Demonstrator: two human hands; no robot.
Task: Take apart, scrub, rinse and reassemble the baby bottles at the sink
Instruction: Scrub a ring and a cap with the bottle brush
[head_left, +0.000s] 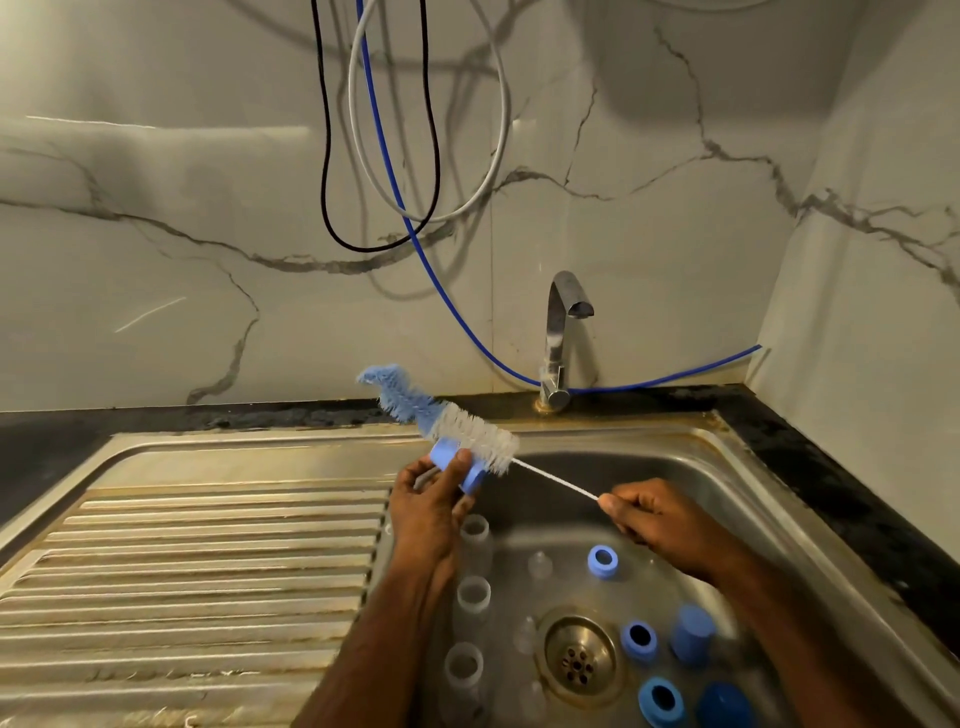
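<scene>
Head view: clear bottle bodies (474, 592) and blue rings (603, 561) lie in the steel sink basin (675, 467). Above its left edge, the left hand (431, 509) grips a blue bottle cap (457, 465); the right hand (649, 512) pinches the blue-and-white bristle brush (457, 421) by its wire handle.

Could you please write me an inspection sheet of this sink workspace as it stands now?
Surface: steel sink basin with a ribbed drainboard to its left; both stained.
Job's things: clear bottle bodies lie in the basin; blue collar rings and a blue cap lie around the drain.
Clutter: nothing seen.
Hands: left hand grips a blue bottle part; right hand pinches the wire handle of the bottle brush, whose bristles rest against that part.
Cables: black cable, grey hose and blue tube hang down the wall.
Surroundings: marble-look wall, tap, no water running, dark counter.
</scene>
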